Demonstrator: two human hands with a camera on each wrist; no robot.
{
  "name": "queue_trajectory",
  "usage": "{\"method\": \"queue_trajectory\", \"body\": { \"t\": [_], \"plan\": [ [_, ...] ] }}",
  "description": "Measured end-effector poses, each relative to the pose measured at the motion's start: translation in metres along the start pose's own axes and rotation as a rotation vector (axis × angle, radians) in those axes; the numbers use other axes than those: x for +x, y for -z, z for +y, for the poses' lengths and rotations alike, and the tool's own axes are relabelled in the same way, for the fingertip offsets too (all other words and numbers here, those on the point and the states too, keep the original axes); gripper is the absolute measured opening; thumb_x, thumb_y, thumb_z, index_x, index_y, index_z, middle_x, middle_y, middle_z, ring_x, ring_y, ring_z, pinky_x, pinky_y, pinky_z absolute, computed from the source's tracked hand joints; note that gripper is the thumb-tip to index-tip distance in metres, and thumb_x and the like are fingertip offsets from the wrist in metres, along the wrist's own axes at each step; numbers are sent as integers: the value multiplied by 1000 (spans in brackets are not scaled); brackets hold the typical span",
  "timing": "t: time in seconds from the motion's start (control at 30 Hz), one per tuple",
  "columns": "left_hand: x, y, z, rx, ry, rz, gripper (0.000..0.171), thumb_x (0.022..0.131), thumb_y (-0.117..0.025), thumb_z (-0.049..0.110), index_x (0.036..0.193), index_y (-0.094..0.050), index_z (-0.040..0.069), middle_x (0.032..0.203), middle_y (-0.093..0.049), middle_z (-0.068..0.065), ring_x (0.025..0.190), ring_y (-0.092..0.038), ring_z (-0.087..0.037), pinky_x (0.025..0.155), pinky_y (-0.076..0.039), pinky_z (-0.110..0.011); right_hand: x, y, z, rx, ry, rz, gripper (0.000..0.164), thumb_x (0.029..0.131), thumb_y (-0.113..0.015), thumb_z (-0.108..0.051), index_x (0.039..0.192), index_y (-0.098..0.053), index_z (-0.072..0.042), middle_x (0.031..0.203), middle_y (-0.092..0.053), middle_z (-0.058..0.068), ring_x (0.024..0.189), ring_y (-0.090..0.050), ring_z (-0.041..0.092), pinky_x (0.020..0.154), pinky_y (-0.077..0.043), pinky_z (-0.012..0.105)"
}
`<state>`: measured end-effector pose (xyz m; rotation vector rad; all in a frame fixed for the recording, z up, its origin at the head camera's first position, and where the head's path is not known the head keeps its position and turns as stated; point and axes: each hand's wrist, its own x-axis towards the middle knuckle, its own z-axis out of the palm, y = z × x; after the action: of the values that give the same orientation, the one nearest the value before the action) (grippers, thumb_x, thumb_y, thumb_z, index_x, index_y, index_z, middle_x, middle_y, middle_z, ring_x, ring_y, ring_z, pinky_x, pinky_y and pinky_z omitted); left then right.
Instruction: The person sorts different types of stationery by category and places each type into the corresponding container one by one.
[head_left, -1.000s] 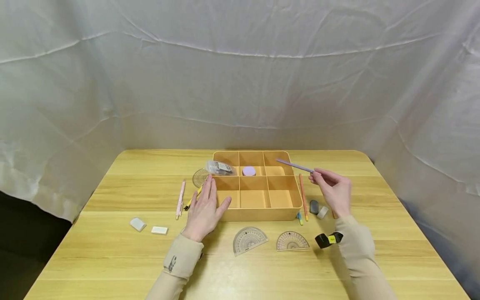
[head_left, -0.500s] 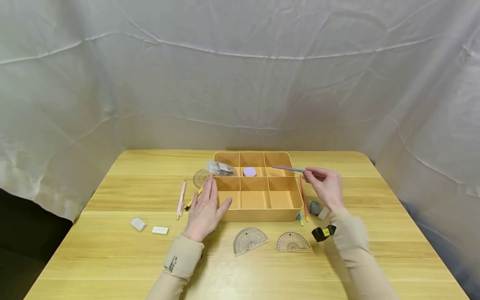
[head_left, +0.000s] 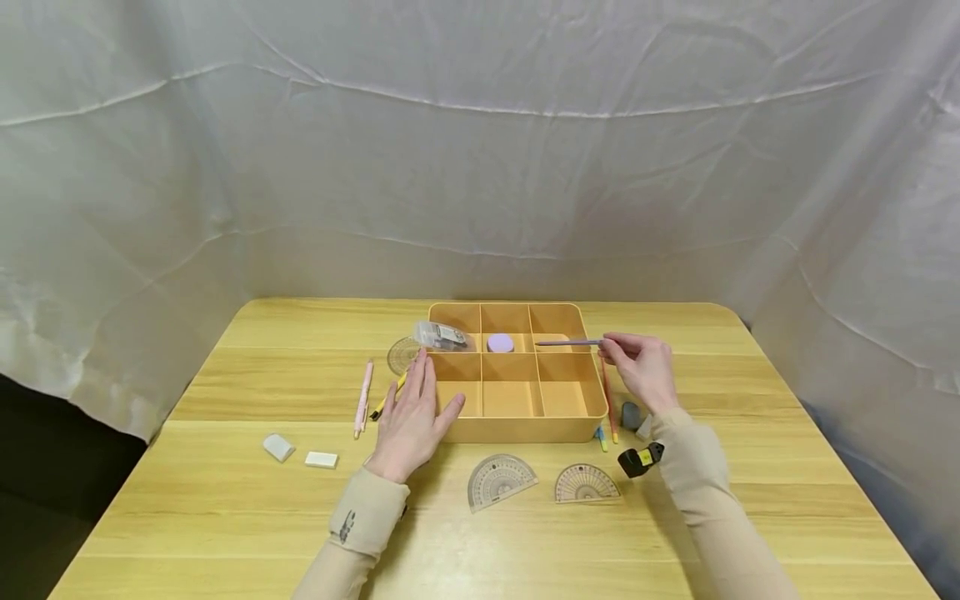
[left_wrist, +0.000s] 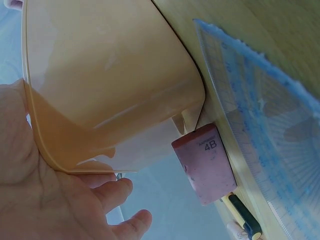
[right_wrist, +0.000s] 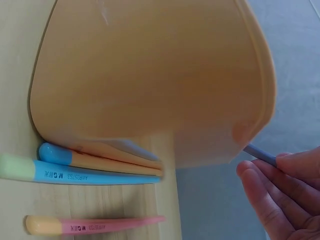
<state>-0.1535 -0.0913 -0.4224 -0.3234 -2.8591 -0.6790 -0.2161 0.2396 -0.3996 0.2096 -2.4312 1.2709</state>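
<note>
My right hand (head_left: 641, 367) pinches a purple pencil (head_left: 567, 342) by one end between thumb and fingers. The pencil lies roughly level across the back right compartment of an orange-yellow organizer box (head_left: 525, 431). In the right wrist view the pencil (right_wrist: 261, 155) passes over the box rim. My left hand (head_left: 411, 427) rests on the box's left side, fingers straight and thumb spread toward the front left compartment. A clear packet (head_left: 441, 336) with dark contents sits in the back left compartment. The back middle one holds a round lilac item (head_left: 499, 342).
Two protractors (head_left: 501, 482) lie before the box, another (head_left: 402, 356) to its left. Pens (head_left: 363, 398) and pale erasers (head_left: 322, 460) are on the left. Right of the box are pencils (right_wrist: 95, 225) and a dark eraser (head_left: 630, 415). A grey curtain (head_left: 480, 208) stands behind.
My right hand has moved left and slightly forward, bringing the pencil lower and more level over the back right compartment. The left hand has stayed at the box's side.
</note>
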Motion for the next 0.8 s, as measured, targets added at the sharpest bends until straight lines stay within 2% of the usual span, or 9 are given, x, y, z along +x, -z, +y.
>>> {"method": "queue_trajectory", "body": {
  "t": [0.2,0.3,0.37,0.43,0.53,0.6,0.8],
  "plan": [
    [1,0,1,-4,2,-2,81,98,-41,51,149,-19,-7,159,-6,-15,140,-20,-33,114,-13,-58,0,-3,-1,-39,21,10,21,90,-64,-3,102,-70,12,87,-72,26,74,-70,34,55,-43,-2],
    [1,0,1,2,-3,1,82,98,-40,52,149,-19,-7,159,-7,-15,140,-21,-33,113,-14,-58,0,-5,-1,-50,31,15,20,89,-64,-2,102,-71,11,86,-72,26,72,-70,34,54,-45,0],
    [1,0,2,0,-1,-1,81,98,-40,52,150,-19,-7,159,-7,-15,140,-21,-32,114,-14,-58,-1,-5,0,-60,34,18,20,89,-65,-3,101,-71,11,86,-72,26,72,-70,33,56,-53,8],
    [1,0,2,0,2,-5,81,98,-40,52,150,-18,-7,159,-7,-15,140,-20,-32,114,-14,-58,-1,-6,0,-73,35,20,20,89,-65,-4,101,-72,10,86,-72,25,72,-70,32,59,-59,22],
    [1,0,2,0,5,-10,81,98,-40,52,150,-18,-7,159,-7,-15,141,-20,-32,114,-13,-58,-3,-6,0,-80,32,19,20,89,-65,-4,101,-72,10,86,-72,25,72,-70,32,63,-59,42],
    [1,0,2,-1,7,-14,81,98,-39,52,150,-17,-6,159,-5,-14,141,-19,-32,114,-13,-58,-3,-6,1,-80,31,17,20,88,-65,-4,100,-72,10,86,-72,25,72,-70,32,63,-58,46],
    [1,0,3,-7,10,-14,81,98,-40,52,150,-17,-6,159,-5,-14,141,-18,-32,114,-12,-57,-5,-6,4,-85,36,10,21,88,-67,-4,101,-72,11,85,-72,25,72,-70,32,62,-58,45]
  ]
}}
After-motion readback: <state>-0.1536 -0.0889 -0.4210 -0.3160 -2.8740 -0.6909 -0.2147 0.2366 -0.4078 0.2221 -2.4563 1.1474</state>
